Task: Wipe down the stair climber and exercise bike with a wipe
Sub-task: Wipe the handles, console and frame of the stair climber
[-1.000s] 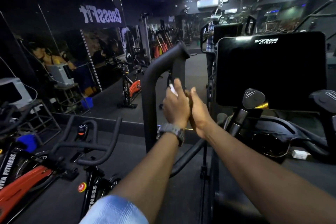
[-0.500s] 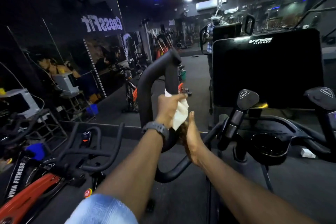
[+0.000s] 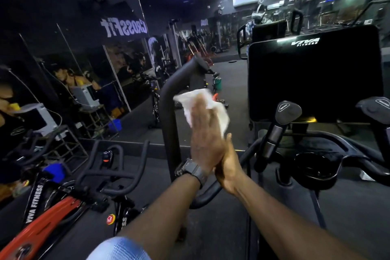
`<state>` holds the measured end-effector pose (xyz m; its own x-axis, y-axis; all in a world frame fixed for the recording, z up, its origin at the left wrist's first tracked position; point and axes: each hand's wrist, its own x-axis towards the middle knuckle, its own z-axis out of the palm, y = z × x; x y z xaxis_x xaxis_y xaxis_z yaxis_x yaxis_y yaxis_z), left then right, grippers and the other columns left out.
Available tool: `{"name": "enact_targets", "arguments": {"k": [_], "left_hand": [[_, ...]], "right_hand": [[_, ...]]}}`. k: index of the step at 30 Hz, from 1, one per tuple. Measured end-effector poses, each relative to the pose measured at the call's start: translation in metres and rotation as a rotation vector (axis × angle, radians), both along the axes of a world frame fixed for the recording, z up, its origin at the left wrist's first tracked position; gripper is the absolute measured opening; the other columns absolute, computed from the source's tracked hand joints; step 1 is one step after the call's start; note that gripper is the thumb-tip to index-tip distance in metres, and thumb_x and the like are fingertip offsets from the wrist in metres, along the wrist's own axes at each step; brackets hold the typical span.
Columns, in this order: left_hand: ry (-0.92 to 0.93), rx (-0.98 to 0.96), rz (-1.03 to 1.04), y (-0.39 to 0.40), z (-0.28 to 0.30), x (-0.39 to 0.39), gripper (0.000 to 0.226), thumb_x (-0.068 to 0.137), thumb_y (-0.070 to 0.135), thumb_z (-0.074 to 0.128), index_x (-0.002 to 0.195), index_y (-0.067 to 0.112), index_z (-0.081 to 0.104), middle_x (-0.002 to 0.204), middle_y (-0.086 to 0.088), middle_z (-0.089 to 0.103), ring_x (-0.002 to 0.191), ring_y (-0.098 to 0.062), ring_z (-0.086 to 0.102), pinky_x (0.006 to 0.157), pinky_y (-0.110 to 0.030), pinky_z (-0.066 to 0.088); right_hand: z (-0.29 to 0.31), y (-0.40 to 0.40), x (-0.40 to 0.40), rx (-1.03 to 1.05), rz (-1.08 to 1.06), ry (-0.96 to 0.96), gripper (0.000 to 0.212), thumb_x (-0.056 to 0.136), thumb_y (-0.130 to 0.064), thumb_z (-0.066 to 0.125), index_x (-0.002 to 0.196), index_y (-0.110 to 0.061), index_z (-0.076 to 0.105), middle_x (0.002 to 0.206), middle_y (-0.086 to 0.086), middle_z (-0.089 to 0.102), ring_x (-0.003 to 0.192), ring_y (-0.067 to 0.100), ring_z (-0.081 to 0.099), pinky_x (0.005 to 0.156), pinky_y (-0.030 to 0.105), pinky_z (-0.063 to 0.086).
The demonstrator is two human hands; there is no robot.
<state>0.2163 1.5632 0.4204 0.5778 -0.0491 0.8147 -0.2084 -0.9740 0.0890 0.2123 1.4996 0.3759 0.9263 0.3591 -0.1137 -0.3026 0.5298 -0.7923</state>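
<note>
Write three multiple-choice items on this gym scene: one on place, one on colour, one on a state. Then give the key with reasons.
1. Where is the bike?
A. lower left
B. upper right
C. behind the screen

2. What colour is the wipe?
A. blue
B. white
C. red

3. How is the left hand?
A. clenched in a fist
B. flat, fingers straight, against the wipe
C. gripping the bike's handlebar

Key: 1 A, its red frame sits at lower left. 2 B, it shows white by the rail. 3 B, the fingers lie straight on the wipe, beside the right hand.
</note>
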Motion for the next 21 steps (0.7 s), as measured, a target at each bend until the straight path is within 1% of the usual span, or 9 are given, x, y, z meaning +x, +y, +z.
{"name": "enact_targets", "arguments": {"k": [2, 4, 5, 7, 9, 12, 16, 18, 21], "left_hand": [[0.018, 0.478, -0.041, 0.022, 0.002, 0.007, 0.054, 0.084, 0.027, 0.064, 0.129, -0.003, 0.059, 0.146, -0.027, 0.046, 0.141, -0.038, 0.038, 0.123, -0.048, 0.014], [0.068, 0.768, -0.077, 0.04, 0.022, 0.009, 0.03, 0.083, 0.02, 0.059, 0.103, 0.001, 0.071, 0.115, -0.019, 0.067, 0.119, -0.036, 0.057, 0.123, -0.047, 0.017], [0.081, 0.889, -0.081, 0.047, 0.039, 0.009, 0.024, 0.081, 0.017, 0.055, 0.091, 0.004, 0.072, 0.099, -0.015, 0.067, 0.107, -0.035, 0.061, 0.122, -0.048, 0.02], [0.102, 1.089, -0.054, 0.058, 0.084, 0.013, 0.024, 0.082, 0.021, 0.052, 0.084, 0.005, 0.07, 0.092, -0.013, 0.064, 0.101, -0.035, 0.06, 0.121, -0.049, 0.021], [0.103, 1.199, -0.04, 0.06, 0.127, 0.018, 0.025, 0.085, 0.025, 0.052, 0.083, 0.007, 0.069, 0.092, -0.012, 0.064, 0.098, -0.034, 0.06, 0.118, -0.048, 0.028], [0.117, 1.273, -0.059, 0.052, 0.161, 0.018, 0.025, 0.087, 0.022, 0.045, 0.077, 0.009, 0.063, 0.083, -0.009, 0.062, 0.084, -0.031, 0.059, 0.104, -0.043, 0.044], [0.114, 1.25, 0.022, 0.057, 0.124, 0.006, 0.024, 0.083, 0.028, 0.057, 0.084, 0.005, 0.064, 0.086, -0.013, 0.06, 0.096, -0.036, 0.057, 0.115, -0.051, 0.032], [0.214, 1.347, -0.016, 0.059, 0.095, -0.003, 0.018, 0.082, 0.025, 0.057, 0.08, 0.008, 0.064, 0.082, -0.01, 0.059, 0.089, -0.034, 0.057, 0.112, -0.052, 0.034], [0.223, 1.389, -0.095, 0.061, 0.107, 0.002, 0.017, 0.084, 0.021, 0.048, 0.076, 0.011, 0.06, 0.08, -0.008, 0.058, 0.083, -0.032, 0.057, 0.107, -0.049, 0.038]], "right_hand": [[0.001, -0.001, 0.001, 0.001, -0.007, 0.032, 0.067, 0.1, -0.068, 0.022, 0.132, -0.024, 0.061, 0.12, 0.003, 0.072, 0.113, 0.018, 0.067, 0.099, 0.038, 0.052], [0.003, -0.004, 0.004, -0.007, 0.028, 0.044, 0.074, 0.099, -0.069, 0.019, 0.126, -0.017, 0.064, 0.118, 0.006, 0.073, 0.111, 0.019, 0.068, 0.096, 0.033, 0.052], [0.002, -0.005, 0.006, -0.012, 0.047, 0.048, 0.079, 0.098, -0.07, 0.018, 0.124, -0.013, 0.066, 0.117, 0.008, 0.073, 0.111, 0.019, 0.068, 0.096, 0.031, 0.052], [-0.002, -0.004, 0.011, -0.005, 0.076, 0.055, 0.084, 0.096, -0.074, 0.018, 0.125, -0.01, 0.065, 0.119, 0.008, 0.073, 0.115, 0.02, 0.066, 0.101, 0.031, 0.048], [-0.004, -0.002, 0.011, 0.022, 0.093, 0.053, 0.082, 0.097, -0.072, 0.016, 0.126, -0.011, 0.063, 0.122, 0.007, 0.071, 0.119, 0.02, 0.062, 0.103, 0.031, 0.044], [-0.008, 0.004, 0.009, 0.035, 0.082, 0.021, 0.076, 0.1, -0.067, 0.015, 0.128, -0.012, 0.06, 0.127, 0.006, 0.068, 0.123, 0.018, 0.059, 0.102, 0.029, 0.044], [-0.009, 0.008, 0.009, 0.011, 0.059, 0.02, 0.068, 0.104, -0.059, 0.022, 0.136, -0.009, 0.056, 0.13, 0.007, 0.066, 0.12, 0.018, 0.06, 0.1, 0.03, 0.045], [-0.013, 0.009, 0.012, -0.009, 0.057, 0.027, 0.058, 0.106, -0.051, 0.027, 0.134, -0.011, 0.059, 0.126, 0.004, 0.069, 0.119, 0.017, 0.062, 0.104, 0.032, 0.044], [-0.015, 0.006, 0.013, -0.01, 0.092, 0.012, 0.048, 0.109, -0.04, 0.03, 0.133, -0.011, 0.059, 0.126, 0.003, 0.068, 0.116, 0.014, 0.062, 0.092, 0.026, 0.047]]}}
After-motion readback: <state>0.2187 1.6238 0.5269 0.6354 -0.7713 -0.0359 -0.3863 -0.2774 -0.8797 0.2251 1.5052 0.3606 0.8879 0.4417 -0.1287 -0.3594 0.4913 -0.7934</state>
